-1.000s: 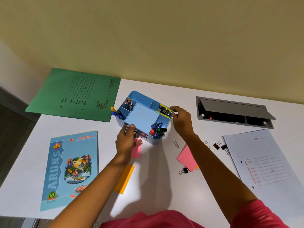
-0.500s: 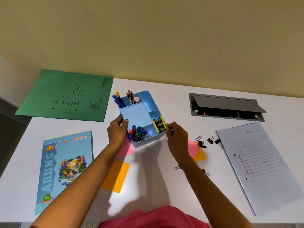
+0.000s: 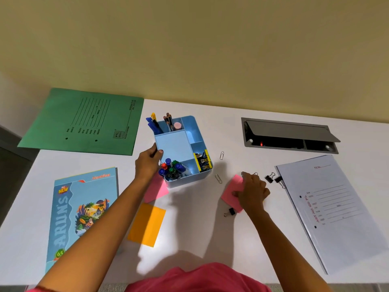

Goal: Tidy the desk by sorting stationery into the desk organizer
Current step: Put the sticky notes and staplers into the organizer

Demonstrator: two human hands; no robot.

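Observation:
The blue desk organizer (image 3: 173,144) stands mid-desk, holding markers (image 3: 171,168), pens (image 3: 153,124), pencils (image 3: 169,121) and binder clips (image 3: 203,162). My left hand (image 3: 147,165) grips its left wall. My right hand (image 3: 252,190) lies to the right on a pink sticky pad (image 3: 230,193), thumb and fingers curled on its edges. Two paper clips (image 3: 221,155) (image 3: 219,179) lie loose between the organizer and that hand. Black binder clips (image 3: 269,178) sit just beyond the hand, and another binder clip (image 3: 230,212) lies at the pad's near corner.
A second pink note (image 3: 156,189) and an orange note (image 3: 147,224) lie near my left forearm. A green folder (image 3: 84,121) is at back left, a blue notebook (image 3: 82,207) at front left, a white file (image 3: 336,207) at right, an open cable box (image 3: 288,133) at back right.
The organizer was turned and drawn to the left by my left hand. My right hand left the organizer's side, moved right and came down on the pink sticky pad.

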